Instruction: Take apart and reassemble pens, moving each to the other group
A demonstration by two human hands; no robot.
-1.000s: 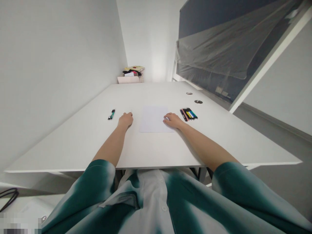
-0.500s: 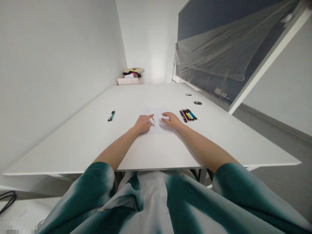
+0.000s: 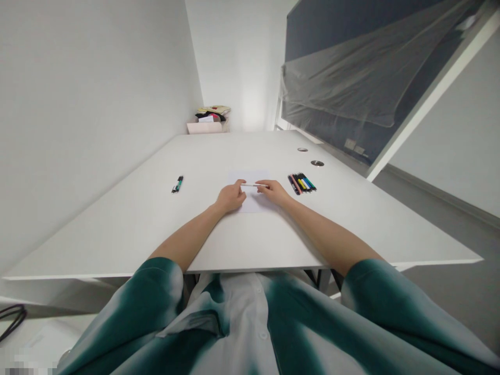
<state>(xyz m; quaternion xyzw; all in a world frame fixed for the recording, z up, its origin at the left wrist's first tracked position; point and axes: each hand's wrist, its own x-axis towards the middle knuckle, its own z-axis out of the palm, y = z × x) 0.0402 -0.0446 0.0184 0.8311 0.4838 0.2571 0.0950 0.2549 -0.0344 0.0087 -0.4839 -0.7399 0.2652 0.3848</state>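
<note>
A slim white pen [image 3: 249, 185] lies level between my two hands, just above a sheet of white paper [image 3: 250, 207]. At its left end, my left hand [image 3: 230, 198] grips it near the index fingertip, with the thumb bent below. My right hand [image 3: 274, 192] has its fingers closed around the other end, which partly hides that end. The paper rests flat on the white table [image 3: 250, 239], and both hands cover parts of its sides.
Right of my right hand lies a row of several coloured pens [image 3: 302, 184]. Green-and-black pens [image 3: 177, 184] are off to the left. Two round cable holes [image 3: 317, 163] sit in the tabletop at the right. A pale box [image 3: 204, 127] with items stands at the far end.
The white pen has turned from a slant by my left hand to level across both hands. My right hand, apart from it before, has closed on its right end.
</note>
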